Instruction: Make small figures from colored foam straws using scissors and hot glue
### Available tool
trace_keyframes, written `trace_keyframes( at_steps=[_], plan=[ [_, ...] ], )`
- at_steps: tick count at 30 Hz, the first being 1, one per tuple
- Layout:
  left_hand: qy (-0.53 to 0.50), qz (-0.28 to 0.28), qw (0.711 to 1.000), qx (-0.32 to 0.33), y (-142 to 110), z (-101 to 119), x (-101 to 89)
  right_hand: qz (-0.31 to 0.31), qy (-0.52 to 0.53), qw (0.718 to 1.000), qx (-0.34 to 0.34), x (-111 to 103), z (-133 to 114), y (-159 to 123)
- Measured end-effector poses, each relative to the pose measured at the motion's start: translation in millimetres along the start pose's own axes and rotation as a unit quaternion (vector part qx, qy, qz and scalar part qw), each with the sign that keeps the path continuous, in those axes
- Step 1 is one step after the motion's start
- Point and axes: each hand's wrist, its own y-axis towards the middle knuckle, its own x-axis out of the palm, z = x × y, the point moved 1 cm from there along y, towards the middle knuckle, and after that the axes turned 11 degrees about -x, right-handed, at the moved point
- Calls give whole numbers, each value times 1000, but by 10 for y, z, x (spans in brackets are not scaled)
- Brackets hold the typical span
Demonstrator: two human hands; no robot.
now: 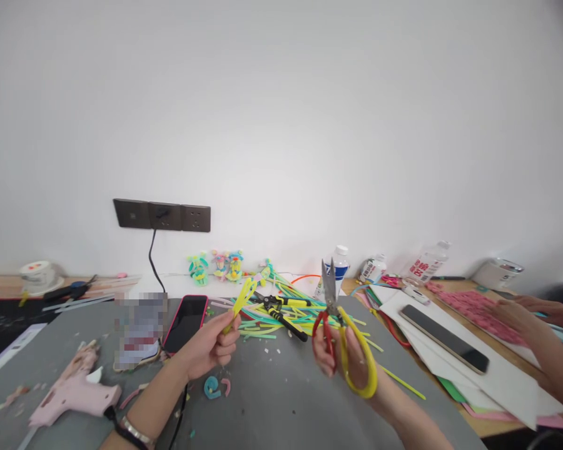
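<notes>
On the wall, left of centre, a dark socket panel with a black cable plugged in. Below, a pink-edged phone. Right of centre, a blue-labelled bottle; farther right, a red-lettered bottle and, lower, a dark-screened phone on white papers.

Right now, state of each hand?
Left hand: closed, pinching yellow strips.
Right hand: closed around the scissors, blades slightly apart.
</notes>
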Motion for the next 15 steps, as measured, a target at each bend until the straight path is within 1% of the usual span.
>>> trace_keyframes(
  at_steps=[1,3,4,6,8,11,13,15],
  plan=[
    [8,4,1000,4,2,-4,1,-17,51,998,19,99,68,-2],
    [24,13,1000,13,5,-10,8,-92,132,985,60,286,132,-54],
    [31,15,999,18,6,-12,13,-121,157,978,64,362,139,-95],
    [43,17,999,26,7,-14,25,-161,182,967,78,468,150,-178],
    [52,16,998,32,9,-15,37,-179,184,962,91,516,197,-235],
    [62,10,997,36,13,-25,45,-204,160,961,97,521,347,-249],
    [67,5,997,34,14,-35,46,-217,150,960,93,512,454,-221],
    [74,1,997,29,13,-45,45,-215,160,960,77,508,511,-176]
  ],
)
